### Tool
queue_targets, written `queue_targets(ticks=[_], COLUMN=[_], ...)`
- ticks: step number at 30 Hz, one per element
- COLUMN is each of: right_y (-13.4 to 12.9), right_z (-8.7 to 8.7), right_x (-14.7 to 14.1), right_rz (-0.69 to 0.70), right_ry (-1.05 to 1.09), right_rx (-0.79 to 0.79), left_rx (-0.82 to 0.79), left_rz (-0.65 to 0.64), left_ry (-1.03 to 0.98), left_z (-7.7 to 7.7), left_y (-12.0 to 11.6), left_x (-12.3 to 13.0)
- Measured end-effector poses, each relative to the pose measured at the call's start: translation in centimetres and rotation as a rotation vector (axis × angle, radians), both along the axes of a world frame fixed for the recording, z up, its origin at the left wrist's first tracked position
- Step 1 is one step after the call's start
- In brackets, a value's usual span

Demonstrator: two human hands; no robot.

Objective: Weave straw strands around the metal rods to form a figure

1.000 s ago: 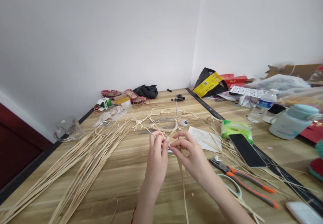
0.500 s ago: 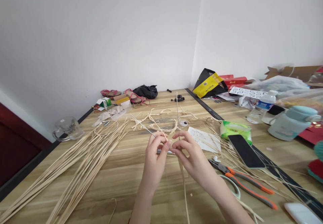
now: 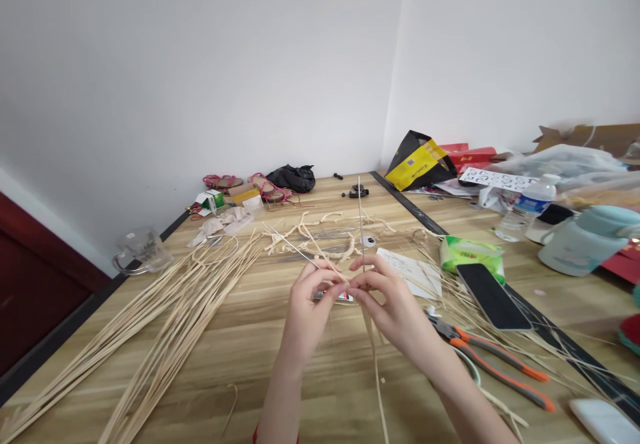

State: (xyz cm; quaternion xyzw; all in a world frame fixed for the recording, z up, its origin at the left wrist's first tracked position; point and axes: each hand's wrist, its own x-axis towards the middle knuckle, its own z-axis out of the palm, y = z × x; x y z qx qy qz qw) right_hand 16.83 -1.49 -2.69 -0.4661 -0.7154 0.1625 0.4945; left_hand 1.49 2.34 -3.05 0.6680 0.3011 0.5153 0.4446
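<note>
My left hand (image 3: 313,301) and my right hand (image 3: 387,301) meet fingertip to fingertip above the middle of the wooden table (image 3: 250,357). Both are closed in a pinch on a pale cane strip (image 3: 379,384), whose long end hangs down below my right hand. Another length of cane slants up from the left fingers. A thin metal wire (image 3: 295,247) sticks out up and left from my left hand, and a second wire (image 3: 360,221) rises nearly upright by my right fingers. How these join is hidden by the fingertips. Behind lies a braided cane piece (image 3: 340,255).
A bundle of long cane strips (image 3: 175,337) covers the left side. To the right lie orange-handled pliers (image 3: 500,357), a phone (image 3: 493,297), a green tissue pack (image 3: 473,257), a water bottle (image 3: 525,211) and a blue flask (image 3: 583,247). A glass mug (image 3: 143,251) stands far left.
The whole view has shifted slightly, with the table things sitting a little further right. My fingertips have come closer together on the cane; both hands keep their pinch.
</note>
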Motion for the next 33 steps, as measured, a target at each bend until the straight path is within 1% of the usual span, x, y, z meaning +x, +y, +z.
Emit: queue_targets(ticks=[5, 8, 10, 14, 18, 20, 22, 26, 29, 33], right_y=[0.0, 0.1, 0.2, 0.2, 0.2, 0.2, 0.3, 0.4, 0.4, 0.2], right_z=[-0.2, -0.4, -0.5, -0.3, -0.2, -0.2, -0.2, -0.2, 0.1, 0.5], right_x=[-0.2, -0.4, -0.5, -0.3, -0.1, 0.0, 0.1, 0.4, 0.7, 0.9], right_rz=[-0.031, -0.061, -0.077, -0.083, -0.073, -0.069, -0.066, -0.082, -0.117, -0.137], right_ry=[-0.005, -0.004, -0.001, 0.006, 0.015, 0.019, 0.023, 0.030, 0.019, -0.016], right_rx=[0.021, 0.039, 0.051, 0.043, 0.041, 0.047, 0.046, 0.059, 0.111, 0.191], left_rx=[0.037, 0.035, 0.090, 0.262, 0.363, 0.406, 0.436, 0.444, 0.412, 0.321], left_rz=[0.107, 0.192, 0.298, 0.538, 0.680, 0.700, 0.627, 0.345, 0.187, 0.024], left_ry=[-0.029, 0.003, 0.049, 0.140, 0.214, 0.220, 0.197, 0.195, 0.203, 0.160], left_z=[-0.6, -0.6, -0.6, -0.6, -0.8, -0.9, -0.8, -0.5, -0.2, 0.6], left_y=[0.1, -0.1, -0.4, -1.1, -1.5, -1.5, -1.4, -1.0, -0.9, -1.1], left_x=[0.4, 0.8, 1.1, 1.9, 2.2, 2.1, 1.9, 1.4, 1.0, 0.5])
